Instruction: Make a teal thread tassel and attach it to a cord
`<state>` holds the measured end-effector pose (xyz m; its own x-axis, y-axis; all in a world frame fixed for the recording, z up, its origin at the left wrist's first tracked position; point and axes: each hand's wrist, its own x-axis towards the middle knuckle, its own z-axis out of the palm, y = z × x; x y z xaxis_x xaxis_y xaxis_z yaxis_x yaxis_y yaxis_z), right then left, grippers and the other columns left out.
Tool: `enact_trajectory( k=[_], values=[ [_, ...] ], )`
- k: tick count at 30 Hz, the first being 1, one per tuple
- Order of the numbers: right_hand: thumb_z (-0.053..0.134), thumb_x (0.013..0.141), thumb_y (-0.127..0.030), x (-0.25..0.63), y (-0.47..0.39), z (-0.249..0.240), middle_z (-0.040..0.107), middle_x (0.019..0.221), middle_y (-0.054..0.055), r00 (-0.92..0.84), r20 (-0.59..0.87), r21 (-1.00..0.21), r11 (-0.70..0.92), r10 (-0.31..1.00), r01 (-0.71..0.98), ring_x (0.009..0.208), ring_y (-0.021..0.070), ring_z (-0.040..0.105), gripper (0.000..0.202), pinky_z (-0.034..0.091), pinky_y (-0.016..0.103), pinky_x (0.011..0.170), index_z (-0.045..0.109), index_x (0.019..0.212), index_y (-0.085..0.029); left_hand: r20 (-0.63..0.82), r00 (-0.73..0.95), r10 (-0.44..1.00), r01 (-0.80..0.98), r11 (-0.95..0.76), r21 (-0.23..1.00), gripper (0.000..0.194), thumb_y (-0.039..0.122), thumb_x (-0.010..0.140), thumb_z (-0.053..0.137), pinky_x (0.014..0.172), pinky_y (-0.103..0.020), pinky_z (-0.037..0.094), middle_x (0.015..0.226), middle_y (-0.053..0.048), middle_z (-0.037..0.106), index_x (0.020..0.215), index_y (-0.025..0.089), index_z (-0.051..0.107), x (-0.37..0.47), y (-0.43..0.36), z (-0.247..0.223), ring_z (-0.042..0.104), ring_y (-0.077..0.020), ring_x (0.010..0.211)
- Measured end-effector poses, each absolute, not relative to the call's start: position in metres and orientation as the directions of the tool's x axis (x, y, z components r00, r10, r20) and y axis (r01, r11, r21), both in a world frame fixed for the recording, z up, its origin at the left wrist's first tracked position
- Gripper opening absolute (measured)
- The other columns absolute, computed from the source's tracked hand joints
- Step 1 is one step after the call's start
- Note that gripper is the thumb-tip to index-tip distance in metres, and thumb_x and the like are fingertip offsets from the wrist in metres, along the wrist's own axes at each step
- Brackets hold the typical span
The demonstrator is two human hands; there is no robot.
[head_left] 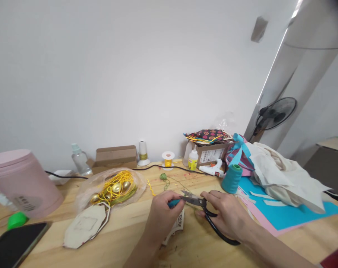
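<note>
My right hand [230, 210] is closed round the handles of black-handled scissors [217, 227], whose blades point left and stand slightly apart. The blade tips reach the fingers of my left hand [163, 208]. My left hand is closed in a pinch on a small blue piece [173, 203]; most of it is hidden, so I cannot tell its exact kind. Below my left hand, a pale cut-out lattice piece [180, 222] lies on the wooden table, partly covered by the hand. A small green thread bundle [163, 176] with a loose strand lies beyond both hands.
To the left are a bag of yellow cords and gold bells [117, 187], pale octagonal boards [85, 227], a phone [18, 243] and a pink bin [26, 182]. A teal thread cone [231, 179], glue gun [213, 169], glue bottle [193, 160] and blue sheet [294, 216] are right.
</note>
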<state>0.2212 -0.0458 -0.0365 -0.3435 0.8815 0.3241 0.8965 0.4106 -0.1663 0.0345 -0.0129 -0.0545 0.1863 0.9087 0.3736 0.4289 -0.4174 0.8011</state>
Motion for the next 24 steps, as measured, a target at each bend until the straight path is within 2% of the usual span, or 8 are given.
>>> enact_trajectory(
  k=[8,17,21,24],
  values=[
    [0.044,0.079,-0.039,0.222,-0.046,-0.042,0.062,0.07,0.004,-0.347,0.351,-0.13,0.412,0.87,0.902,0.061,0.0161,0.055,0.027,0.031,0.024,0.052,0.056,0.09,-0.018,0.383,0.186,0.905,0.452,-0.425,0.784,0.017,0.024,0.069,0.053,0.052,-0.019,0.039,0.054,0.002,0.059,0.056,0.016,0.06,0.034,-0.013,-0.054,0.052,-0.0108,0.053],
    [0.044,0.08,-0.039,0.223,-0.047,-0.046,0.061,0.068,0.004,-0.336,0.32,-0.155,0.399,0.886,0.904,0.059,0.0154,0.055,0.025,0.03,0.023,0.051,0.056,0.083,-0.018,0.374,0.195,0.907,0.43,-0.422,0.798,0.018,0.027,0.07,0.053,0.053,-0.02,0.04,0.056,0.001,0.06,0.059,0.016,0.062,0.034,-0.014,-0.053,0.053,-0.0113,0.055],
    [0.044,0.079,-0.037,0.224,-0.049,-0.045,0.058,0.059,0.002,-0.289,0.317,-0.225,0.368,0.903,0.902,0.051,0.0131,0.051,0.024,0.028,0.022,0.047,0.056,0.074,-0.017,0.352,0.194,0.916,0.416,-0.402,0.816,0.019,0.029,0.07,0.054,0.054,-0.021,0.04,0.058,0.0,0.062,0.06,0.016,0.063,0.034,-0.015,-0.053,0.054,-0.012,0.056],
    [0.043,0.079,-0.038,0.232,-0.05,-0.045,0.054,0.053,0.001,-0.186,0.3,-0.312,0.28,0.936,0.908,0.048,0.0123,0.047,0.027,0.029,0.022,0.046,0.054,0.064,-0.018,0.334,0.199,0.921,0.394,-0.387,0.833,0.02,0.03,0.071,0.054,0.057,-0.022,0.041,0.059,-0.001,0.062,0.061,0.016,0.064,0.034,-0.015,-0.051,0.054,-0.0126,0.058]
  ],
)
